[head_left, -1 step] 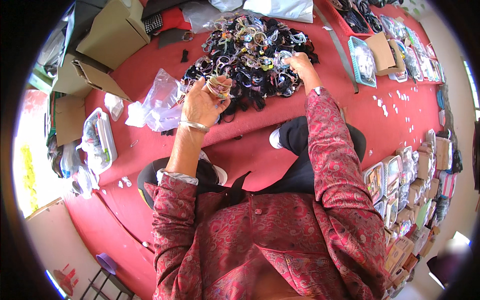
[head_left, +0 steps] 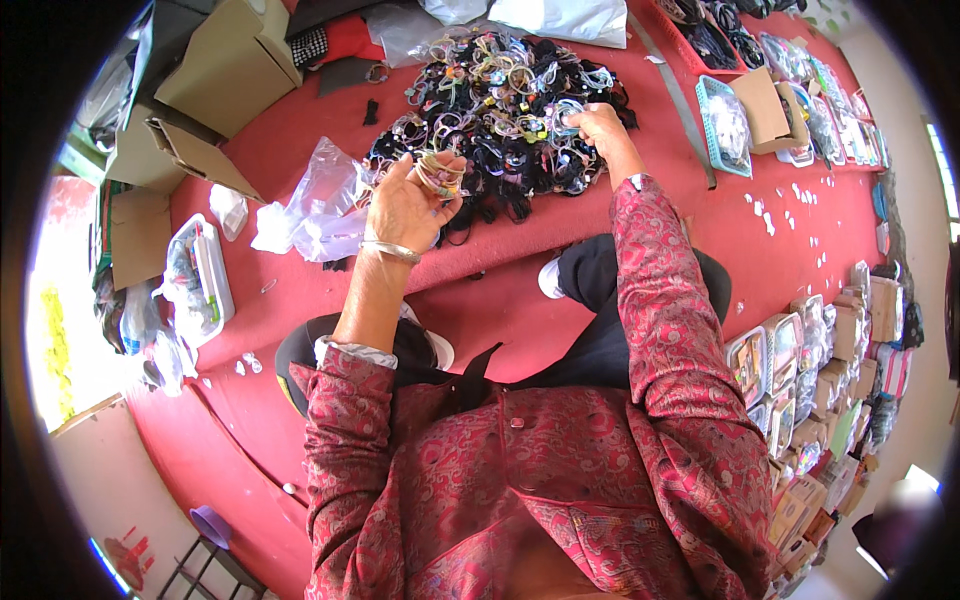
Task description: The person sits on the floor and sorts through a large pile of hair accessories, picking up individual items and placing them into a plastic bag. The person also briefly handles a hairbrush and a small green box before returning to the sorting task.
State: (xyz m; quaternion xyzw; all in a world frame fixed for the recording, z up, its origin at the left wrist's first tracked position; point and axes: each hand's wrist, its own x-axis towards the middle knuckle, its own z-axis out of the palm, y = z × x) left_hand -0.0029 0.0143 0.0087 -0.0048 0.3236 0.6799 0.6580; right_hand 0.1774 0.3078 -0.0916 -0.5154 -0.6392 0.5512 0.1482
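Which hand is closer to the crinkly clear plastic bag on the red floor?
Left. The left hand, holding a few hair bands, is raised just beside the clear plastic bag. The right hand is farther off, reaching into the pile of hair bands.

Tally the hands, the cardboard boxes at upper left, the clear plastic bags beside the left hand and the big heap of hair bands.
hands: 2, left hand, right hand
cardboard boxes: 2
clear plastic bags: 1 crumpled bunch, number unclear
heap of hair bands: 1
Total: 6

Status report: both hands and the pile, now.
Left hand raised, holding a bunch of hair ties. Right hand reaching into the pile. Clear plastic bag beside left hand.
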